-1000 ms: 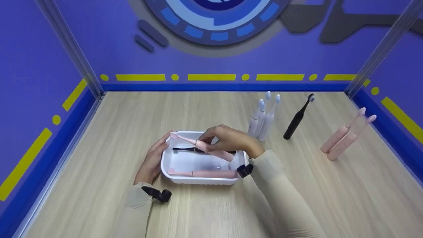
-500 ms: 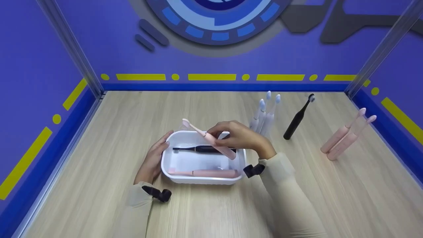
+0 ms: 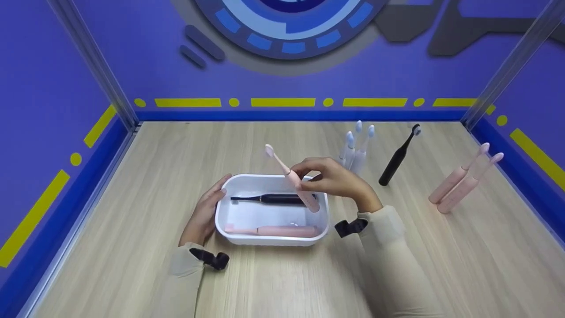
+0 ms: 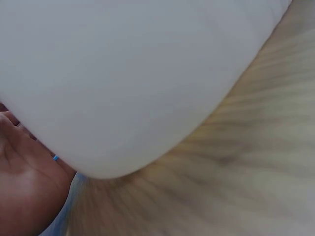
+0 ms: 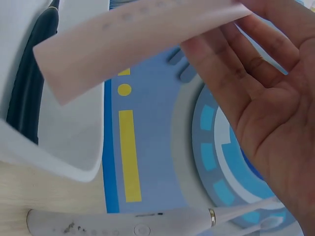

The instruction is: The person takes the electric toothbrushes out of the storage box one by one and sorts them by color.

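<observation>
My right hand [image 3: 329, 179] pinches a pink electric toothbrush [image 3: 295, 179] between thumb and fingers, over the right half of a white plastic box [image 3: 324, 223]. Its brush head points up and left; in the right wrist view the handle's blunt end [image 5: 59, 73] hangs by the box. My left hand [image 3: 206, 212] holds the box's left side, thumb at the rim and fingers along the outside. Inside lie a black electric toothbrush [image 3: 278, 199] at the back and another pink toothbrush [image 3: 287, 231] along the front wall. In the left wrist view, the box's outer wall [image 4: 123, 88] hides most of the hand.
Three white electric toothbrushes [image 3: 359, 159] stand behind my right hand, partly hidden by it. To their right stands a black one [image 3: 393, 165], then two pink ones [image 3: 454, 190] near the right side. Blue panels [image 3: 282, 84] enclose the wooden table [image 3: 176, 150].
My right hand has lifted the pink toothbrush and moved it right and back, tipping it more upright. The black toothbrush in the box shows more fully. My left hand stays at the box.
</observation>
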`<state>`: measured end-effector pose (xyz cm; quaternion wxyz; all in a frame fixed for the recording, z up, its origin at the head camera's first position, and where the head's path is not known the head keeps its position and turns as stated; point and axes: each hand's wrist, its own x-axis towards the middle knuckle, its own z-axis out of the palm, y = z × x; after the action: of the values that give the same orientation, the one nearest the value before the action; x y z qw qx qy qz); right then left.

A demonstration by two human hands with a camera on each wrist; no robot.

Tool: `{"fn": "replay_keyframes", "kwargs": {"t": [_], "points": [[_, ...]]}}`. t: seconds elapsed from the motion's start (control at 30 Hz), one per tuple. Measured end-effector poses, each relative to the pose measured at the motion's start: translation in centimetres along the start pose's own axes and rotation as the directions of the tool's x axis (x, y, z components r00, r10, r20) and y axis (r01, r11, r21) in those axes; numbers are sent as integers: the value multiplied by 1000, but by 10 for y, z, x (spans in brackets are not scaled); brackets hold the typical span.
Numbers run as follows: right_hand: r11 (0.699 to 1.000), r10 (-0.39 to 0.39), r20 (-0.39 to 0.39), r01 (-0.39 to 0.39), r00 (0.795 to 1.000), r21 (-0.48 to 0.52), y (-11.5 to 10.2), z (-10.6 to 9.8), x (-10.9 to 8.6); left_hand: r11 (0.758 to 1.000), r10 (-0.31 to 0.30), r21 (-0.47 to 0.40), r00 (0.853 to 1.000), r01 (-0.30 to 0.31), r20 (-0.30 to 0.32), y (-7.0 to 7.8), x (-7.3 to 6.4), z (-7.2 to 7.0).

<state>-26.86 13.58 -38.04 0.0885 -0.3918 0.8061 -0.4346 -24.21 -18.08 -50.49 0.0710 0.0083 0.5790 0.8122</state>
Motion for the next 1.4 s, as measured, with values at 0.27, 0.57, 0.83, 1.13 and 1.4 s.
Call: {"fn": "replay_keyframes", "kwargs": {"t": [0.27,0.57,0.83,1.13,1.4], "points": [[999,1,-63,2,998,53,8,-7,-12,1000,-4,-12,1000,4,0,1,0,0],[997,24,-126,-14,992,78,11,-14,-25,1000,-3,9,1000,3,-7,1,-1,1],[996,27,-200,-9,979,91,15,-18,-38,1000,-6,2,1000,6,-18,1,-1,1],[997,42,-263,-23,964,78,20,-29,-52,1000,-6,-8,1000,6,-5,1,-1,0],[997,42,-350,-16,936,77,26,-38,-68,1000,-6,19,1000,6,-12,0,0,0]]}}
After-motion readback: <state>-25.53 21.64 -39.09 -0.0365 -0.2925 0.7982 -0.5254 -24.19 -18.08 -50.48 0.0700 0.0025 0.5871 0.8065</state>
